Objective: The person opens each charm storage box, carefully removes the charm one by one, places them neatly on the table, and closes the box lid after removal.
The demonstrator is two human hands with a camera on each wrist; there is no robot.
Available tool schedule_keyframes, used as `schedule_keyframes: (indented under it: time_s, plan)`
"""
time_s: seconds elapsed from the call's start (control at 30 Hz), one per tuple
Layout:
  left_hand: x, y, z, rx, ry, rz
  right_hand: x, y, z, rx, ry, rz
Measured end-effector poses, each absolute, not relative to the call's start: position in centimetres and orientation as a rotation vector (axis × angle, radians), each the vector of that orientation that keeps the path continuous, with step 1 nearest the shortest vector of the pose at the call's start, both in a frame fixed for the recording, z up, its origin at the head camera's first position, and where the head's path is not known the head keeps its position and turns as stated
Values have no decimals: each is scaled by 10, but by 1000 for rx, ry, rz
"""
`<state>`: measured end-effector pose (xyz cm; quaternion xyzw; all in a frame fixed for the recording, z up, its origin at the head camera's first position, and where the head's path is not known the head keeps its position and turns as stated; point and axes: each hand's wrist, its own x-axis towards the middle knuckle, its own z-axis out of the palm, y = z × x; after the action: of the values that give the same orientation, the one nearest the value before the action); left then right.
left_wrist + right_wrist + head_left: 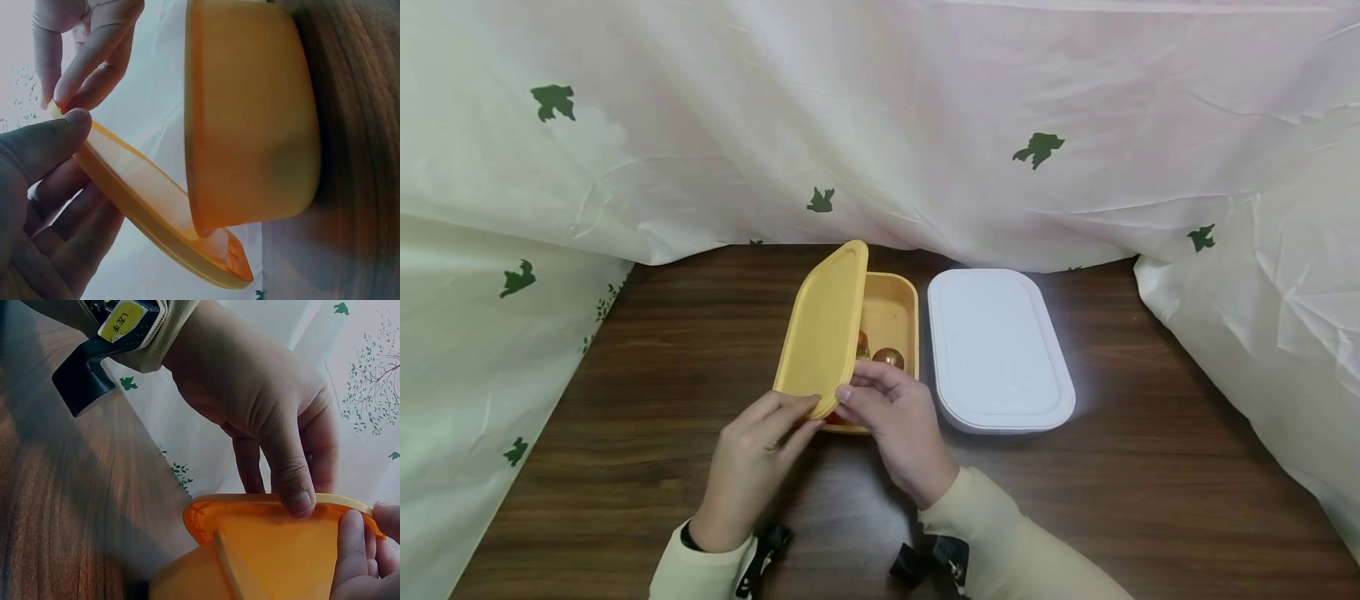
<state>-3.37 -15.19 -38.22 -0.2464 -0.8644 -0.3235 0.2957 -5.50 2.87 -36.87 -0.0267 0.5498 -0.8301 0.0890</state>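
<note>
- The left hand [31, 256] pinches the rim of a tilted yellow lid [140, 228] near one end.
- The right hand's [103, 47] fingers touch that end.
- The lid's far end overlaps the box's [250, 119] rim.
- Wooden tabletop [365, 162]; pale cloth [156, 81] behind.

Curtained-off workspace — cloth [887, 108] (bird-printed), table [1150, 467]

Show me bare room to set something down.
Bare table stretches left of the yellow box and right of the white box, each patch bordered by the cloth. Crowded: the thin gap between boxes, and the yellow lid, pinched by the left hand and the right hand.
</note>
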Motion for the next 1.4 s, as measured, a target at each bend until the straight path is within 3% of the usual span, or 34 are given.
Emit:
schedule_keyframes:
  time_s: [0.63,1.13,1.4]
  plan:
    - [-35,-167,-393,-510,-2346,-1016,-57,28,-378,-142,1718,-2385]
    - [-36,-173,-398,-309,-2295,-1247,-54,61,-402,-220,2292,-2320]
    - [-37,-181,-402,-222,-2257,-1309,-47,71,-413,-364,2721,-2040]
